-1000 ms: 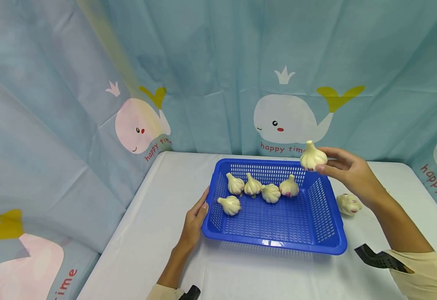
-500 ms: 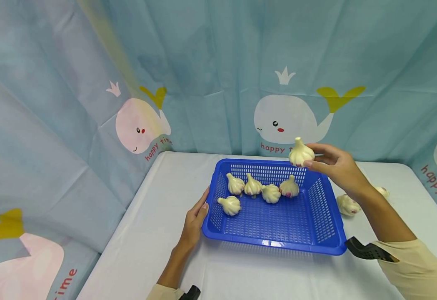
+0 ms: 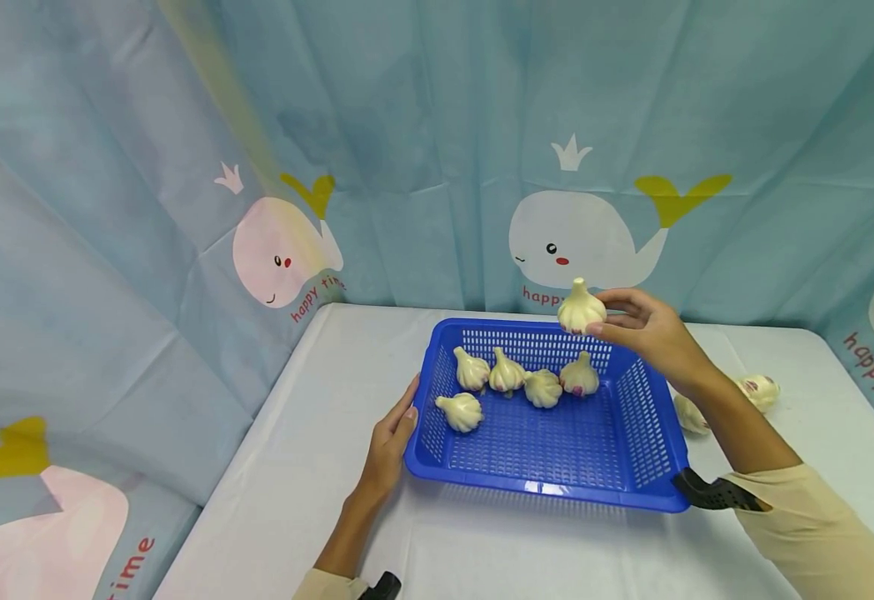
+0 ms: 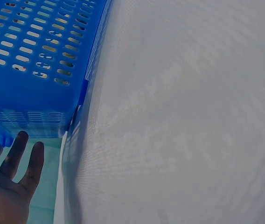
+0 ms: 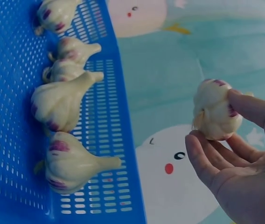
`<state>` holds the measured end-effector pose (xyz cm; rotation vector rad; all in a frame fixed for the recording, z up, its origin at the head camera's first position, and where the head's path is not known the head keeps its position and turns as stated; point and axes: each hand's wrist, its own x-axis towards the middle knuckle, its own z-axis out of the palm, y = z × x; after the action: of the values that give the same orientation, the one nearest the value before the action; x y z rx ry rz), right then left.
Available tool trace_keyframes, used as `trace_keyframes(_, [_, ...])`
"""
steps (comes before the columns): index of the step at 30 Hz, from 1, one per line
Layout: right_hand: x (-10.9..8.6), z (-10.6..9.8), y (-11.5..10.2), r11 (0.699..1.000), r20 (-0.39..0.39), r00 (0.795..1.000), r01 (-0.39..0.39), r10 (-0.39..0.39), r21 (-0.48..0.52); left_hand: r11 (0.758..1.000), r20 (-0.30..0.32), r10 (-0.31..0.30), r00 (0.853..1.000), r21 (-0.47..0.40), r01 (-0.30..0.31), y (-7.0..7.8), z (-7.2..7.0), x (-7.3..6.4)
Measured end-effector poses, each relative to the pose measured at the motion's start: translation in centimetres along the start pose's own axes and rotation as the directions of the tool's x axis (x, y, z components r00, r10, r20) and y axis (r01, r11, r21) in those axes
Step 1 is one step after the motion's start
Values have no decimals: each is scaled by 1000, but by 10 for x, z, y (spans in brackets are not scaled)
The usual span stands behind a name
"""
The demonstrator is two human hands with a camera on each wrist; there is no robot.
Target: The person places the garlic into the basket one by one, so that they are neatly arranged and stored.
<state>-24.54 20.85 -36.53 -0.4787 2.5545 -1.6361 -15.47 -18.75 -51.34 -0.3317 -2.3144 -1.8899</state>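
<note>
A blue plastic basket (image 3: 549,493) with slotted walls stands on the table. My left hand (image 3: 386,446) holds its left rim, the thumb at the edge and the fingers along the outer side; in the left wrist view, fingers (image 4: 35,163) show beside the rim. Up over the basket's back rim, my right hand (image 3: 650,333) pinches a garlic bulb (image 3: 579,310) between thumb and fingers, stem upward. The right wrist view shows this bulb (image 5: 215,110) outside the basket wall. Several other garlic bulbs (image 3: 506,372) lie inside, along the back and left.
To the right of the basket, more garlic bulbs (image 3: 761,392) lie on the white tablecloth (image 3: 309,400), partly hidden by my right forearm. A blue curtain (image 3: 407,242) with whale prints hangs behind the table and along its left.
My right hand has moved left with the garlic bulb, from the basket's back right corner to farther along its back rim. The left hand and the basket have stayed put.
</note>
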Motion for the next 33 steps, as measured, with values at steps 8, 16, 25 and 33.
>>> trace_keyframes(8, [10,12,4,999,65,998,7,-10,39,1000,-8,-2,1000,4,2,1,0,0])
trace_keyframes(16, [19,22,10,998,121,993,-13,7,56,1000,-8,-3,1000,2,3,1,0,0])
trace_keyframes(25, [26,35,15,998,173,985,-18,8,60,1000,-10,-13,1000,-8,13,0,2,0])
trace_keyframes(33, [27,42,17,999,217,976,-37,31,26,1000,-9,-10,1000,-3,10,1,2,0])
